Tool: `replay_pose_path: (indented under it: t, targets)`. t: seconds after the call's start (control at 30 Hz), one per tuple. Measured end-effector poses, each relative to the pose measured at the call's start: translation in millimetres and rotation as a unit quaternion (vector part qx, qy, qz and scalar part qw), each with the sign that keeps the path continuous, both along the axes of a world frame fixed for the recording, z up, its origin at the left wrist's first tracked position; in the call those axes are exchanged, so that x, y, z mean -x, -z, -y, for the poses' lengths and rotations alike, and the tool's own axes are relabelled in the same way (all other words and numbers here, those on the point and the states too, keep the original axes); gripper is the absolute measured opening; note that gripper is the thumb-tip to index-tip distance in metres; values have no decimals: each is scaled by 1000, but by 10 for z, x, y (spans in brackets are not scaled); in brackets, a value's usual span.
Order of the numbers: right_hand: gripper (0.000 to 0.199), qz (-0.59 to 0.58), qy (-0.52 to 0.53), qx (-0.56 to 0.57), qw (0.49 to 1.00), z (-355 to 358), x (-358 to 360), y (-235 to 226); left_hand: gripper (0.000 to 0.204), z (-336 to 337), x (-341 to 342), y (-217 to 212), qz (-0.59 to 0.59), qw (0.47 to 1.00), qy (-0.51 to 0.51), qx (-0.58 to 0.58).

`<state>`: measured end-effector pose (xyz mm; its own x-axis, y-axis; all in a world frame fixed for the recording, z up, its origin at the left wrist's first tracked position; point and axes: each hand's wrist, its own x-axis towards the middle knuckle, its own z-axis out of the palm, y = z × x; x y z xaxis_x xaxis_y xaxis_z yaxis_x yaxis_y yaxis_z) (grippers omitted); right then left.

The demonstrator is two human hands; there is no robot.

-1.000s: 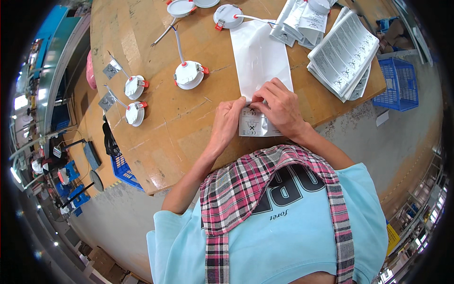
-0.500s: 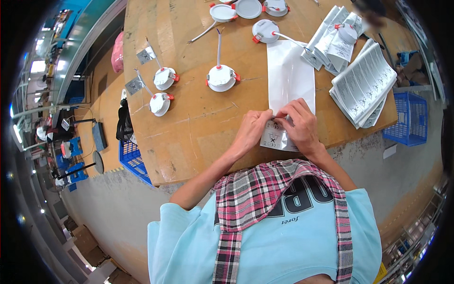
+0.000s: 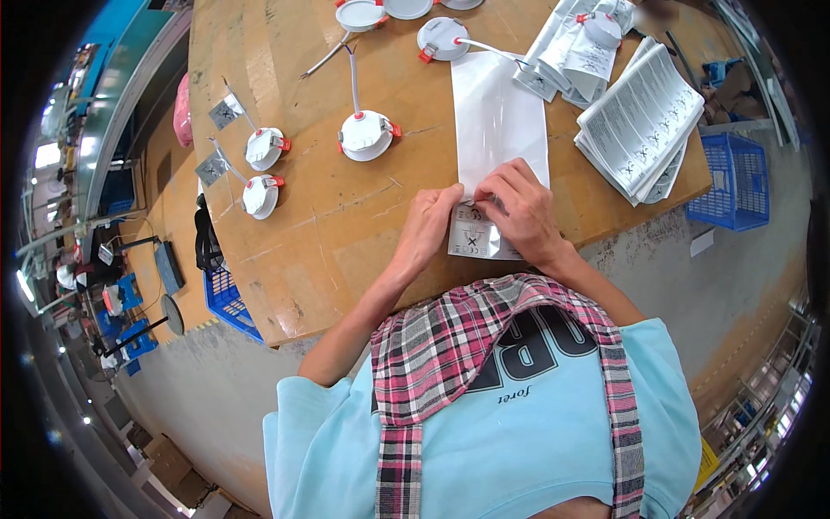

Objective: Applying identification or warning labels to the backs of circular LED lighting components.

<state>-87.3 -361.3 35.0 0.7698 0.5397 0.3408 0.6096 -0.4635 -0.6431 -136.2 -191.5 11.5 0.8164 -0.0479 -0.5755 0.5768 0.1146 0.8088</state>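
Observation:
A long white label sheet [image 3: 500, 108] lies at the table's front edge, with printed silver labels [image 3: 474, 242] on its near end. My left hand [image 3: 430, 223] is closed at the sheet's left side, thumb and finger pinching it where the white part meets the silver. Across from it, my right hand [image 3: 524, 214] bends its fingers down onto the same spot, pinched at the sheet's edge; the fingertips hide what exactly lies between them. Beyond the hands sits a white round downlight [image 3: 367, 137] with red-tipped clips and an upright cable.
Two smaller downlights [image 3: 262, 197] with silver tags on their cables stand at left. Another downlight [image 3: 443, 39] rests by the sheet's far end. Stacked printed sheets [image 3: 641, 121] lie at right on the wooden table [image 3: 346, 251]. A blue crate [image 3: 731, 182] stands on the floor.
The whole view has shifted, so the table and its things appear further left and slightly higher. Both hands stay at the same place on the sheet, with small finger movements.

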Motion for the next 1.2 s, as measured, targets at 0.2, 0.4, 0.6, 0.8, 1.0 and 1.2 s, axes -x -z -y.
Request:
replay_pose_path:
  t: [0.2,0.4,0.6,0.8,1.0,1.2]
  targets:
    - [12,-57,-68,-85,992,133,-70,-14,40,-43,-58,1,77,978,38,-189]
    - [12,-294,-74,-469,830,552,-281,-145,29,81,-4,-127,202,814,74,-540]
    - [18,-297,-87,-572,760,1036,-751,-550,26,156,42,-84,223,781,103,-575]
    - [9,-238,13,-301,923,373,-496,-762,39,177,97,-509,322,861,-56,-389]
    - [30,-152,-142,-97,973,-224,-346,-878,29,66,35,-648,357,919,-35,-162]
    - [60,-158,-103,-160,969,-361,-454,-746,14,-86,-53,-625,310,928,-205,21]
